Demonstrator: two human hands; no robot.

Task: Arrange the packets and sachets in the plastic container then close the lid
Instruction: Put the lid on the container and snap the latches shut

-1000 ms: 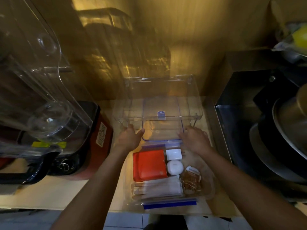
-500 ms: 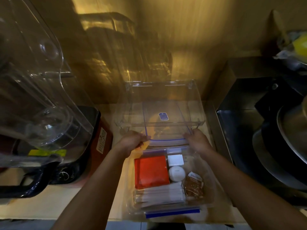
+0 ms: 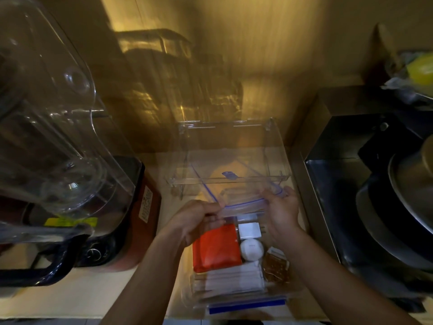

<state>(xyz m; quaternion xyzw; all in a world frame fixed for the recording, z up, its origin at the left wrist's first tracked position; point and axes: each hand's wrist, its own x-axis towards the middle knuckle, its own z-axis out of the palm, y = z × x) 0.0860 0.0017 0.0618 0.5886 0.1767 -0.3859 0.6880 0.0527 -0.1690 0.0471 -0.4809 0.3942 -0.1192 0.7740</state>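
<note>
A clear plastic container (image 3: 187, 296) with a blue front latch (image 3: 247, 306) sits at the counter's near edge. Inside lie an orange packet (image 3: 216, 249), a white square sachet (image 3: 249, 231), a white round piece (image 3: 251, 249), a brown packet (image 3: 275, 266) and several white sachets (image 3: 232, 280). Both hands hold the clear lid (image 3: 243, 204), edged with a blue seal, tilted over the container's far end. My left hand (image 3: 199, 219) pinches its left corner. My right hand (image 3: 281, 212) grips its right corner.
A clear shelf stand (image 3: 229, 158) rises just behind the lid, against the wall. A large clear blender jar (image 3: 46, 137) on a red and black base (image 3: 140, 207) fills the left. A steel sink (image 3: 332, 184) with dark pans (image 3: 393, 219) lies to the right.
Both hands have drawn the lid's edge up and toward me, over the container's far end. The lid now tilts more steeply, and its right corner is higher.
</note>
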